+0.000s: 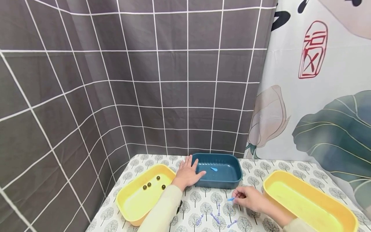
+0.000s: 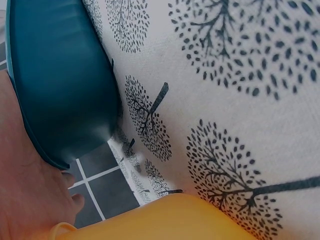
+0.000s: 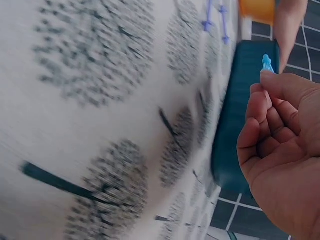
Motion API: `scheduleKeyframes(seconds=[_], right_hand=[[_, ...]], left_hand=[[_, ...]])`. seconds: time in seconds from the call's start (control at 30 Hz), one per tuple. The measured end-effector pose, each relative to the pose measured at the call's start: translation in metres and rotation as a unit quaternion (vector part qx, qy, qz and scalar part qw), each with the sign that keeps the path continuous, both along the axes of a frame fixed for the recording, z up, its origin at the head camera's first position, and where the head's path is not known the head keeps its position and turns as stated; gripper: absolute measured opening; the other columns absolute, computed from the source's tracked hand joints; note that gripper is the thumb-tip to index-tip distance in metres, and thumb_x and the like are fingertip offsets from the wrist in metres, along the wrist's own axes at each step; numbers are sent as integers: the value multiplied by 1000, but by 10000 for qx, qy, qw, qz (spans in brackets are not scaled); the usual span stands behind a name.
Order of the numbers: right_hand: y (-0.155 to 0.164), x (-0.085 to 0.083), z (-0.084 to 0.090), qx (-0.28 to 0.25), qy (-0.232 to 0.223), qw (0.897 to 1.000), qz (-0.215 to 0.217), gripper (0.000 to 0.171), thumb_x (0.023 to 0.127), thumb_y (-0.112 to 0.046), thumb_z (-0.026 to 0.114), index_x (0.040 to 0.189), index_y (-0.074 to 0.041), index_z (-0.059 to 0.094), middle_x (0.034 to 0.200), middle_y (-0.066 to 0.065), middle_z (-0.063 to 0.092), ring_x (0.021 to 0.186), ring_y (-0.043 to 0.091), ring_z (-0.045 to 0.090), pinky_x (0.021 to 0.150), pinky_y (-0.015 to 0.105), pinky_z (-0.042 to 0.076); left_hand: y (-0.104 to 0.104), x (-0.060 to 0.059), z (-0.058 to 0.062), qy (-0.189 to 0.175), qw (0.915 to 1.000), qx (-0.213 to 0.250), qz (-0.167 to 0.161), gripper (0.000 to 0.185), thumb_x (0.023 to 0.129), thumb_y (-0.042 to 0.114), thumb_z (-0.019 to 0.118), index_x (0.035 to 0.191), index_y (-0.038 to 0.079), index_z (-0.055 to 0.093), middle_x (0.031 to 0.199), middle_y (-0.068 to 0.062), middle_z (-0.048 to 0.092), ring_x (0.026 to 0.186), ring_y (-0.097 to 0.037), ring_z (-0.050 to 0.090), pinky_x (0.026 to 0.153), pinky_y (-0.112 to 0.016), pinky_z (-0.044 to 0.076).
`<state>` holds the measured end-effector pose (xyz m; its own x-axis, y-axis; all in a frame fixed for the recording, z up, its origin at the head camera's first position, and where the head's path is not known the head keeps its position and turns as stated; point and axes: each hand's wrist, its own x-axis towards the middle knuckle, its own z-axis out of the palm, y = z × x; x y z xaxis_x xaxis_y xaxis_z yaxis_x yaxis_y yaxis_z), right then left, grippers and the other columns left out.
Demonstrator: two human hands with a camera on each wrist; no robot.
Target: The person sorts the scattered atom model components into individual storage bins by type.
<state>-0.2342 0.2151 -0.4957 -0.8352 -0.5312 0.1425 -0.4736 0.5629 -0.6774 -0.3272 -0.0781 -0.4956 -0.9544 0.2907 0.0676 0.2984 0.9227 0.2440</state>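
Note:
My left hand (image 1: 186, 176) rests with spread, straight fingers over the left rim of a dark teal plastic basin (image 1: 220, 184). In the left wrist view that hand (image 2: 30, 175) lies along the basin's edge. Inside the basin is one small light blue plastic piece (image 1: 214, 169). My right hand (image 1: 249, 197), in front of the basin's right corner, pinches a similar light blue piece (image 3: 267, 62) between thumb and forefinger; the fingertips hide part of it. Several thin purple plastic sticks (image 1: 215, 218) with widened ends lie on the tablecloth left of this hand.
A yellow basin (image 1: 127, 201) at the left contains several dark round balls (image 1: 149, 184). Another yellow basin (image 1: 307, 206) stands at the right, beside my right forearm. The tree-print tablecloth (image 1: 185, 222) runs back to a dark grid-patterned curtain (image 1: 174, 96).

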Motion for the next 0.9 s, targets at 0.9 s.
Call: scheduleKeyframes(seconds=[0.9], right_hand=[[-2, -36, 28, 97, 188, 9973, -708, 7, 89, -16, 75, 86, -14, 68, 76, -8, 63, 66, 3, 55, 60, 21, 50]], left_hand=[[1, -1, 0, -22, 10000, -3, 16, 79, 101, 65, 39, 161, 17, 28, 170, -15, 10, 157, -31, 5, 126, -51, 9]])
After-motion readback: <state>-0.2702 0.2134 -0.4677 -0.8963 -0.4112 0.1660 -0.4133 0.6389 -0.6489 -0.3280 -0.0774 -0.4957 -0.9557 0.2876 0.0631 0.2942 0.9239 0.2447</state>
